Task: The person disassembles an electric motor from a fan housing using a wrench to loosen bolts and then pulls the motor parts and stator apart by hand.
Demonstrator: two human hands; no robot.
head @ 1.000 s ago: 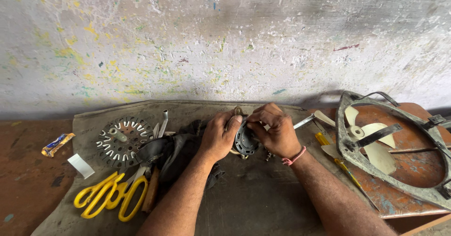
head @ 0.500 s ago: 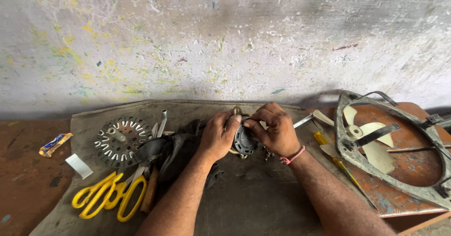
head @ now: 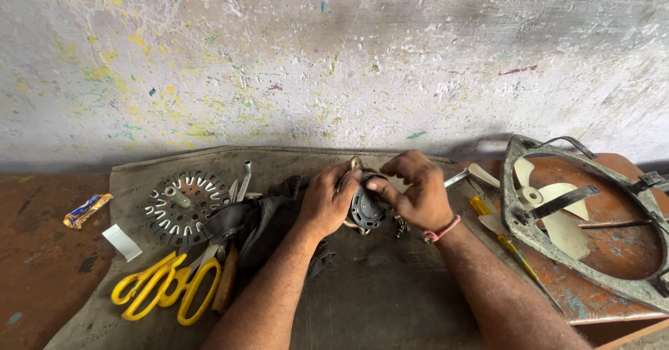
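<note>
Gripping a small round dark motor housing [head: 365,209] from both sides, left hand [head: 326,200] and right hand [head: 417,193] closing around it over the grey mat [head: 390,301] on the bench [head: 42,266]. Sitting apart: fan frame with blades [head: 557,210], slotted disc [head: 182,205], yellow snips [head: 167,291]. Looking partway through, fan lying in separate pieces.

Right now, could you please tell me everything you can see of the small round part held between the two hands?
The small round part is dark grey, like cast metal, disc-shaped with ribs on its face, which is turned toward the camera. A brass-coloured piece shows above and below it. It is held just above the dark mat. The left hand grips its left side; the right hand covers its right, fingers on its top edge.
</note>
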